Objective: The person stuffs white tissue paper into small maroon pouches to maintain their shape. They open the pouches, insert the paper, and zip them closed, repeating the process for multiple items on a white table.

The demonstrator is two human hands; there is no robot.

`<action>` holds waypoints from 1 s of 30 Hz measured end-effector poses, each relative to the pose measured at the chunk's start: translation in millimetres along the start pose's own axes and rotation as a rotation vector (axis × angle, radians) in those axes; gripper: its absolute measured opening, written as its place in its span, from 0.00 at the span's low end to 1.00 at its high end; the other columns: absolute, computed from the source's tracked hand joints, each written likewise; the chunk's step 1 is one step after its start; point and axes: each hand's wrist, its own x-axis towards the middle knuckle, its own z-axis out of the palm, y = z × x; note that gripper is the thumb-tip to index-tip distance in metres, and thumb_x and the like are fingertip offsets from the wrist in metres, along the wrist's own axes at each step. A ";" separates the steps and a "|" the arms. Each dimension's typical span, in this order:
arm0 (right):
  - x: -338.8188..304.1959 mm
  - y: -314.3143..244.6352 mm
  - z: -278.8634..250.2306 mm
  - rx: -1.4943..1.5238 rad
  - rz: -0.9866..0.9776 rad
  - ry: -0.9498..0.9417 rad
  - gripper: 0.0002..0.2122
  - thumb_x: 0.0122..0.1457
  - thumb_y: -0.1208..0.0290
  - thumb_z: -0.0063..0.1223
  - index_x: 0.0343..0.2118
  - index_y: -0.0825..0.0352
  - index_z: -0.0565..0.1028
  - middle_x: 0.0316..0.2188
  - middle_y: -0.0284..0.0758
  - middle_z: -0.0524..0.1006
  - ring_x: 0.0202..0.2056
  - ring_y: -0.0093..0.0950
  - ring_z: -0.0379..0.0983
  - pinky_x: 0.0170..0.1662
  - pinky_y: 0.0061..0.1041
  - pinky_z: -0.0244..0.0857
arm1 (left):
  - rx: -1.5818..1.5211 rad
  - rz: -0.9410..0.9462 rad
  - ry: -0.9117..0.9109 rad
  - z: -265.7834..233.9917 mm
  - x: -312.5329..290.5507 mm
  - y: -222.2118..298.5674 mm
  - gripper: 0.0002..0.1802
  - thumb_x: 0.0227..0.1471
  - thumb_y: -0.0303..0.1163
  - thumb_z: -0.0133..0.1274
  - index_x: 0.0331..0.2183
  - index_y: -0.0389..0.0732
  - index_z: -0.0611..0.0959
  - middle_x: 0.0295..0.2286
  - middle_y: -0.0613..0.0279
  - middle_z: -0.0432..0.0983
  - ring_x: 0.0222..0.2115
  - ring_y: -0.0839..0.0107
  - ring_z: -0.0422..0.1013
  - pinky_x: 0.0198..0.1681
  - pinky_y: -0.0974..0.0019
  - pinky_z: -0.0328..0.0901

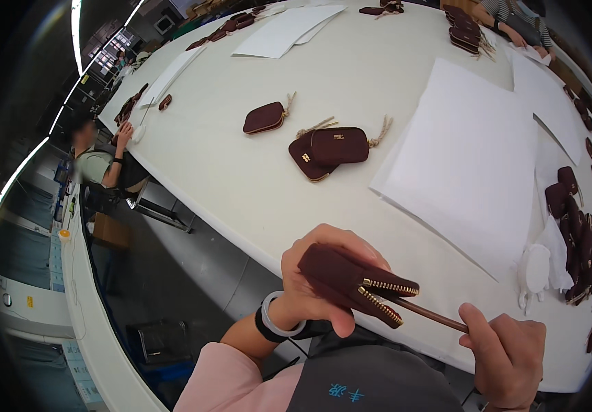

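My left hand is wrapped round a dark maroon zip pouch. The pouch's gold-toothed zip gapes towards the right. Between my right hand's fingers is one end of a thin brown stick. The stick's other end reaches into the pouch's mouth, where its tip is hidden. Beyond my hands, a maroon pouch overlaps another one on the white table. A third pouch with a beige cord lies to their left.
Large white sheets cover part of the table's right side. Near the right edge are heaped maroon pouches and a white rounded object. One co-worker sits at the left edge, another at the far right.
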 end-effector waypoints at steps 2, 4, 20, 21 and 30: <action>-1.1 -4.8 1.7 0.002 0.011 0.010 0.19 0.50 0.80 0.68 0.48 0.66 0.82 0.19 0.34 0.68 0.18 0.30 0.67 0.21 0.32 0.57 | -0.004 -0.058 0.120 11.8 -3.6 11.0 0.48 0.34 0.39 0.80 0.51 0.30 0.70 0.38 0.45 0.81 0.38 0.61 0.81 0.43 0.62 0.75; -1.4 -11.0 0.0 0.031 0.026 0.017 0.17 0.51 0.79 0.68 0.47 0.66 0.83 0.19 0.35 0.68 0.18 0.30 0.67 0.21 0.31 0.58 | 0.060 -0.034 0.095 14.1 -5.4 16.2 0.45 0.37 0.35 0.79 0.51 0.31 0.69 0.37 0.44 0.80 0.37 0.61 0.81 0.41 0.63 0.76; -13.8 -3.8 46.8 0.417 0.096 0.138 0.13 0.52 0.75 0.67 0.42 0.68 0.83 0.15 0.29 0.70 0.14 0.25 0.63 0.19 0.25 0.50 | 0.031 0.104 0.024 5.3 -10.0 -1.2 0.37 0.43 0.34 0.76 0.46 0.34 0.68 0.32 0.42 0.80 0.31 0.60 0.80 0.32 0.65 0.75; -11.9 -7.2 43.4 0.293 0.080 0.128 0.12 0.52 0.75 0.66 0.41 0.68 0.83 0.15 0.30 0.70 0.14 0.25 0.63 0.19 0.24 0.51 | -0.045 0.089 0.022 5.1 -7.8 -5.9 0.38 0.42 0.36 0.77 0.46 0.35 0.68 0.32 0.42 0.80 0.32 0.60 0.81 0.32 0.66 0.75; -4.4 -25.9 9.2 0.136 0.002 0.081 0.19 0.55 0.79 0.65 0.51 0.71 0.81 0.19 0.33 0.66 0.17 0.28 0.64 0.19 0.30 0.56 | -0.456 0.079 -0.272 -23.2 -2.1 -14.3 0.42 0.55 0.47 0.66 0.60 0.39 0.61 0.41 0.34 0.73 0.40 0.36 0.76 0.38 0.44 0.77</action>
